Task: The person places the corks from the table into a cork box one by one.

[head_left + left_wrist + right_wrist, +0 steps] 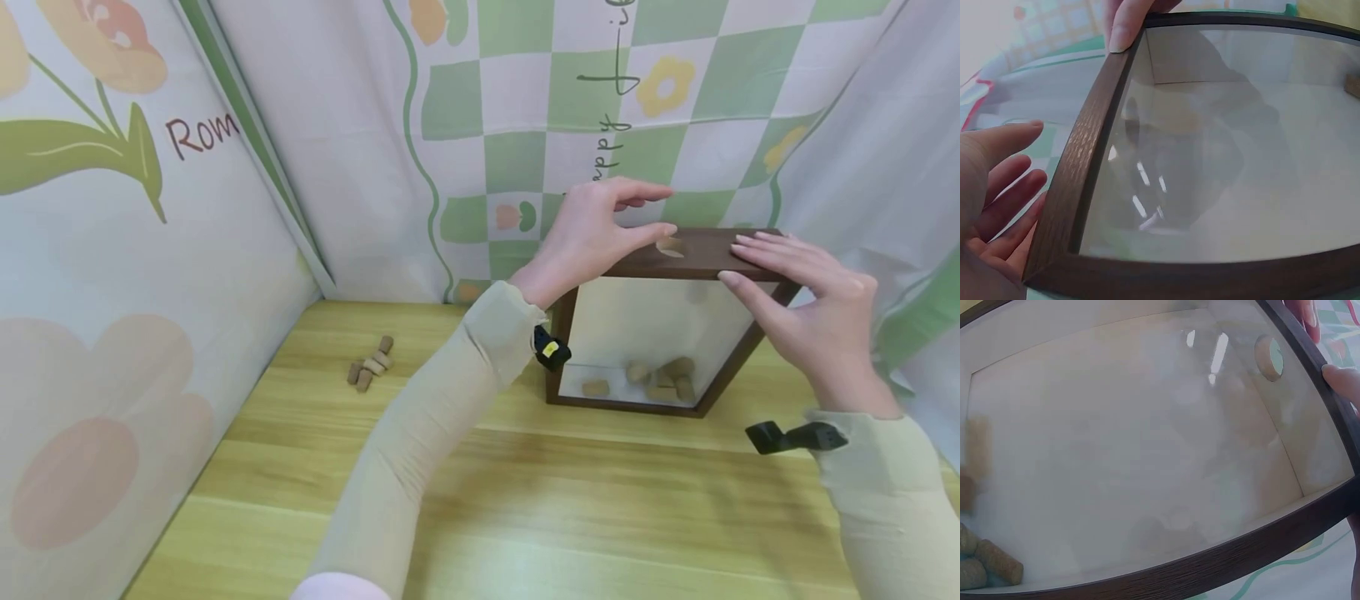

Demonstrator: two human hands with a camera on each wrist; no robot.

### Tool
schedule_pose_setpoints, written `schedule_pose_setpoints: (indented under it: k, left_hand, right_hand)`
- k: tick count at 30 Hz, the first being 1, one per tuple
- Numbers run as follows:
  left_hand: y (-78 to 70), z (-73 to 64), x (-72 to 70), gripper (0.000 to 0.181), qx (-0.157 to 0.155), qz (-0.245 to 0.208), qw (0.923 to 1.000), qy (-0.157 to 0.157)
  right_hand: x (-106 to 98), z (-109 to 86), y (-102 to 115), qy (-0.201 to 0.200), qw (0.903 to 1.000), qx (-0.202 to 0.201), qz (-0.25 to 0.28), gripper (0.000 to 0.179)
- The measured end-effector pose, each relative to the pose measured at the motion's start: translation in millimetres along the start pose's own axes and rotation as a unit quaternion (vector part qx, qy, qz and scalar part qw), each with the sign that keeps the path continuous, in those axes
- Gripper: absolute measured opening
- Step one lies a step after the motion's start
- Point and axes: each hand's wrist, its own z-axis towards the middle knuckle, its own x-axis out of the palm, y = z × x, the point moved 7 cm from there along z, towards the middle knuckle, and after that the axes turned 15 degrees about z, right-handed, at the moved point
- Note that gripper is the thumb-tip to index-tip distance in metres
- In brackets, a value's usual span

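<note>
Left hand point(597, 229), thumb and fingers apart, is beside the hole point(670, 247) atop the brown box point(708, 252), on the table point(525, 500) at right; right hand point(821, 308) lays straight fingers on its right end. Left-wrist view: left thumb point(1013, 139) shows beside the box. Right-wrist view: corks point(999, 561) lie inside.

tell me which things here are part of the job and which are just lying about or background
Part of the job:
- wooden box with a hole in its top
- corks inside it
- left hand, near the hole
- right hand, resting on the box
- probably the loose corks

Background:
- checked curtain
- flower curtain
- table
</note>
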Motion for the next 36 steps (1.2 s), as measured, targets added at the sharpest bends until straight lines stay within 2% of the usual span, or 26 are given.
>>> schedule_pose_setpoints:
  k: [4, 7, 14, 15, 17, 21, 27, 31, 36]
  left_hand:
    - [7.5, -9.3, -14.0, 0.044, 0.002, -0.018, 0.9987, -0.048]
    - [19.2, -17.4, -23.6, 0.043, -0.013, -0.037, 0.9965, -0.074]
    - [61.6, -44.0, -45.3, 0.041, -0.048, -0.114, 0.9838, -0.130]
    - [69.3, -49.2, -49.4, 0.041, -0.052, -0.114, 0.9827, -0.137]
    - [87.5, -60.1, -57.7, 0.041, -0.069, -0.107, 0.9813, -0.144]
    - [128.8, -84.5, -77.5, 0.044, -0.113, -0.058, 0.9787, -0.161]
    - [191.2, -127.8, -100.0, 0.044, -0.184, -0.039, 0.9652, -0.181]
    - [233.4, -159.2, -101.4, 0.043, -0.239, -0.019, 0.9549, -0.175]
    - [280.8, -197.8, -91.7, 0.042, -0.308, 0.008, 0.9403, -0.144]
  right_hand:
    - [0.3, 0.0, 0.0, -0.001, 1.0000, 0.004, 0.000, 0.030]
    - [0.6, 0.1, 0.2, -0.003, 1.0000, 0.007, 0.002, 0.030]
    - [1.8, 0.9, 6.7, -0.005, 0.9999, 0.002, 0.010, 0.028]
    - [2.5, 1.1, 8.0, -0.005, 0.9999, 0.001, 0.010, 0.028]
    - [3.8, 1.8, 10.7, -0.006, 0.9999, -0.002, 0.013, 0.028]
    - [6.3, 2.7, 14.7, -0.005, 0.9999, -0.003, 0.014, 0.028]
    - [7.0, 3.7, 15.7, -0.003, 0.9998, -0.004, 0.017, 0.028]
    - [6.0, 3.4, 12.6, -0.002, 0.9998, -0.008, 0.016, 0.028]
    - [4.5, 2.0, 7.3, -0.001, 0.9999, -0.005, 0.013, 0.029]
